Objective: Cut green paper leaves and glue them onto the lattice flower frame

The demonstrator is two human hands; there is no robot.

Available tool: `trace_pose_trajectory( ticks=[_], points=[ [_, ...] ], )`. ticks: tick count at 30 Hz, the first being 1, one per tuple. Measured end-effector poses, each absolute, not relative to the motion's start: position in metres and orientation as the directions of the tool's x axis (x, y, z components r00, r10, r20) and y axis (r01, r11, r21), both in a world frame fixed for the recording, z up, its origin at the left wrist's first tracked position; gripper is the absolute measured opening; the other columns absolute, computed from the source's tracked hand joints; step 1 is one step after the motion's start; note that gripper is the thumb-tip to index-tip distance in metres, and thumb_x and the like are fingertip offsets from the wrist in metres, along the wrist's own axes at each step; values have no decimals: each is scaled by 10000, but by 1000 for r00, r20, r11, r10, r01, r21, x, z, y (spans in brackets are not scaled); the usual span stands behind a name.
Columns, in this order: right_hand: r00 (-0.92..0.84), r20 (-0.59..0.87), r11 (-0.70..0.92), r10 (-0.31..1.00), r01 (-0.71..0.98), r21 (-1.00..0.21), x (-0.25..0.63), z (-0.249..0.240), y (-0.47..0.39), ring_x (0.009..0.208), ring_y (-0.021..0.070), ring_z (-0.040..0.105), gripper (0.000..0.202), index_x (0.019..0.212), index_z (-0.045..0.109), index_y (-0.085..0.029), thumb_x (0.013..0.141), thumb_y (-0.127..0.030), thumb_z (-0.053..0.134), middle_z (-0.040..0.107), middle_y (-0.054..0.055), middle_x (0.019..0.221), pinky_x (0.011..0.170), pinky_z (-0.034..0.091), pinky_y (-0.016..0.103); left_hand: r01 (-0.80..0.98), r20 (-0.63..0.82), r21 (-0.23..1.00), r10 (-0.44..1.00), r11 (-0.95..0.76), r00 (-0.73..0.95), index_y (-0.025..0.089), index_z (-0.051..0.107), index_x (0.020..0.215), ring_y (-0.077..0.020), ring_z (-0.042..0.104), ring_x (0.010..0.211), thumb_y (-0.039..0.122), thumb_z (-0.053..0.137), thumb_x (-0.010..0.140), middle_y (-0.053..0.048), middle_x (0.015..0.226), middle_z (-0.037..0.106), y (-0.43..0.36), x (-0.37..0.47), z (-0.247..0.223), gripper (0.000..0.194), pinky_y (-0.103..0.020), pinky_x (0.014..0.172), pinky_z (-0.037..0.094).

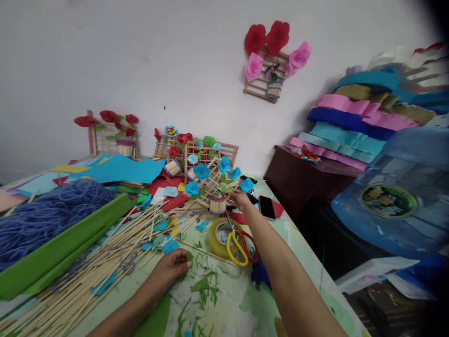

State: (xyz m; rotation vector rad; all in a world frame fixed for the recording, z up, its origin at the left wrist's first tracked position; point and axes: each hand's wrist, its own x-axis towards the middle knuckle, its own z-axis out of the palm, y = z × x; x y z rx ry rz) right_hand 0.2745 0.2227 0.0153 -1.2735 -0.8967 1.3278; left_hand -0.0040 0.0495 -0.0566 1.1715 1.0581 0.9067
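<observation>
My left hand [175, 265] is low over the table, its fingertips pinched on a small green paper leaf [190, 256]. Farther out, my right hand [240, 199] has its fingers closed at the right side of a bamboo-stick lattice [210, 181] with blue paper flowers [201, 171]. The exact grip is partly hidden. A small stick pot [217, 205] with a red and blue band sits at the lattice's base. Beneath my right forearm lie scissors [242, 248] with yellow and red handles, resting against a roll of clear tape [214, 239]. Green paper scraps [203, 288] are scattered between my arms.
Loose bamboo sticks [105, 252], green crepe paper [70, 248] and blue cord [59, 215] cover the left. Finished flower lattices [182, 145] lean at the wall. A phone [267, 207] lies near the right edge. Beyond it stand a brown cabinet [308, 173] and a water jug [389, 192].
</observation>
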Motion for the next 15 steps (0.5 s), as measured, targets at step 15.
trace_pose_trajectory(
  ticks=[15],
  points=[
    [147,-213,-167,966,-272,-948,239,13,234,1000,204,609,335,1204,553,-161,919,-336,567,586,87,1192,836,534,408,3,-143,989,959,147,244,164,586,647,-128,428,555,383,745,513,36,571,479,46,-2,-47,302,-263,549,338]
  ],
)
